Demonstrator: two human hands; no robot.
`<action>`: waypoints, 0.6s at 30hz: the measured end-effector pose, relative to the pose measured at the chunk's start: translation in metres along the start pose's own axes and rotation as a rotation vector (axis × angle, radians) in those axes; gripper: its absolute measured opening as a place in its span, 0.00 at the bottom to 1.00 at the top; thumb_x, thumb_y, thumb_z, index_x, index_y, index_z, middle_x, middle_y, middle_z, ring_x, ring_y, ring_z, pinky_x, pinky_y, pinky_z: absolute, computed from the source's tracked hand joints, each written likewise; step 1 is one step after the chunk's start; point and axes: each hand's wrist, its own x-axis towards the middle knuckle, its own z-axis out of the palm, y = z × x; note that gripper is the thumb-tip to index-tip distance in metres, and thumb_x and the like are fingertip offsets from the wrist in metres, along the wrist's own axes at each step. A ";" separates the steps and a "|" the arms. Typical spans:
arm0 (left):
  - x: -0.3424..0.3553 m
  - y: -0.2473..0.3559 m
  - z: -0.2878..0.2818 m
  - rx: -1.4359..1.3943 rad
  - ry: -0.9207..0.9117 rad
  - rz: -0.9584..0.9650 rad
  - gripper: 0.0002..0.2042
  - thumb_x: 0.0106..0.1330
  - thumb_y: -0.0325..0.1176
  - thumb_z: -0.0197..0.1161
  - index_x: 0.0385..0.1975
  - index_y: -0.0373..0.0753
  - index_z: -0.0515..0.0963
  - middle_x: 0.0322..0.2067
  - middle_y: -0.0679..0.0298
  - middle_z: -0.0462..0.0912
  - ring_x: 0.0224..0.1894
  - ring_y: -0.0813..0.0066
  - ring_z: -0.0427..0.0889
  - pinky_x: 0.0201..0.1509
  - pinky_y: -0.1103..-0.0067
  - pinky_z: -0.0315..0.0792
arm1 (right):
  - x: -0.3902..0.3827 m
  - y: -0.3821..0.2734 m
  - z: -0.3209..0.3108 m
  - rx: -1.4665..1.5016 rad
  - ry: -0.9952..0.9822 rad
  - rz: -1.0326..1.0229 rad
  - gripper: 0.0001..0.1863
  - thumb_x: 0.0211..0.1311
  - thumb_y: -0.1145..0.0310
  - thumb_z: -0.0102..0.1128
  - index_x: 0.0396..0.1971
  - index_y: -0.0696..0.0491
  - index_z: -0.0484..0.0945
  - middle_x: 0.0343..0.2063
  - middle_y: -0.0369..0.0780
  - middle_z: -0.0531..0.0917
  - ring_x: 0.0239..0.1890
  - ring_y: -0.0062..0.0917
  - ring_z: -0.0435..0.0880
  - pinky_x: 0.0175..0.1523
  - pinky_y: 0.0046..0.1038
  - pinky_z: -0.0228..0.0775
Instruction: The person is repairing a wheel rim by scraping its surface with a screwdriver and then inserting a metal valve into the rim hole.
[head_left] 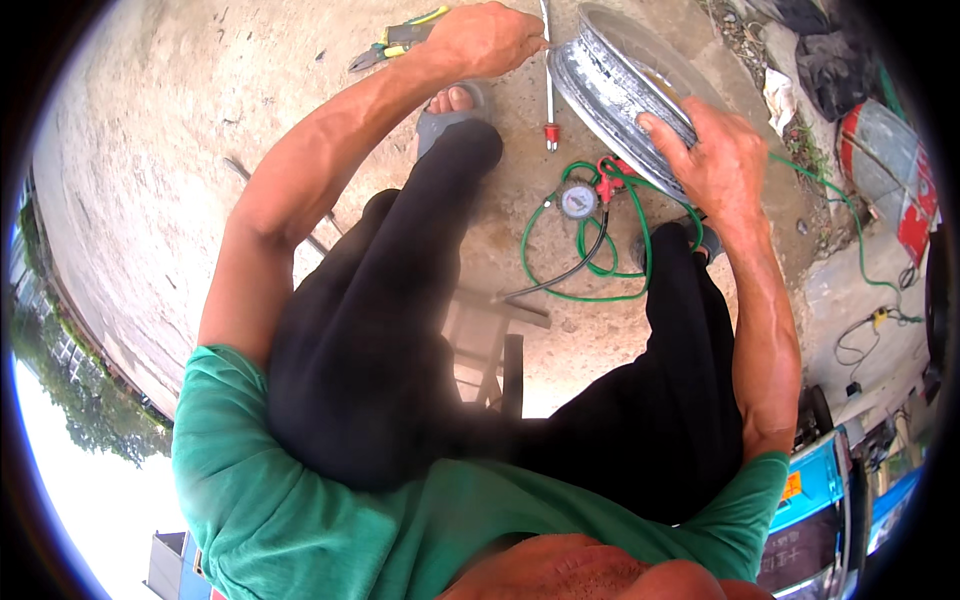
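A bare metal wheel rim (630,100), scuffed and grey, stands tilted at the far right of my feet. My right hand (718,155) grips its near right edge, thumb on the inner channel and fingers over the far side. My left hand (487,40) is closed just left of the rim, its fingertips pinched close to the rim's edge. What it holds, if anything, is too small to make out. Under the left hand lie pliers (372,56) and another tool with yellow-green handles (407,36). A thin pale rod with a red end (551,132) lies between hand and rim.
On the concrete below the rim sit a round pressure gauge (578,201) and a coiled green hose (524,245). The hose runs on to the right. A wooden stool (478,335) shows between my legs. A red and silver container (890,175) lies at right.
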 end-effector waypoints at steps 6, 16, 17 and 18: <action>-0.063 0.024 -0.008 -0.074 0.036 0.125 0.12 0.75 0.43 0.53 0.39 0.44 0.79 0.38 0.57 0.86 0.43 0.49 0.85 0.46 0.58 0.79 | 0.002 -0.008 0.004 -0.028 -0.008 -0.121 0.21 0.59 0.50 0.73 0.22 0.52 0.78 0.17 0.41 0.82 0.23 0.39 0.83 0.34 0.38 0.76; -0.033 0.010 -0.008 -0.116 -0.076 -0.048 0.14 0.76 0.46 0.55 0.41 0.44 0.81 0.36 0.55 0.87 0.43 0.49 0.86 0.45 0.56 0.79 | 0.007 -0.012 0.002 -0.010 0.011 -0.126 0.22 0.60 0.51 0.72 0.20 0.52 0.76 0.17 0.42 0.82 0.22 0.40 0.82 0.34 0.38 0.75; -0.042 0.010 -0.004 -0.082 -0.017 0.002 0.14 0.76 0.47 0.55 0.42 0.44 0.81 0.36 0.56 0.87 0.43 0.50 0.86 0.44 0.56 0.79 | 0.008 -0.012 0.001 -0.016 0.007 -0.129 0.22 0.60 0.51 0.72 0.21 0.52 0.77 0.17 0.42 0.82 0.22 0.40 0.82 0.34 0.38 0.75; -0.050 0.011 0.000 -0.047 0.042 0.052 0.13 0.76 0.47 0.55 0.42 0.45 0.81 0.36 0.56 0.87 0.43 0.50 0.86 0.44 0.56 0.79 | 0.008 -0.011 0.000 -0.021 0.004 -0.132 0.21 0.60 0.51 0.72 0.21 0.52 0.77 0.18 0.42 0.82 0.23 0.40 0.82 0.34 0.38 0.76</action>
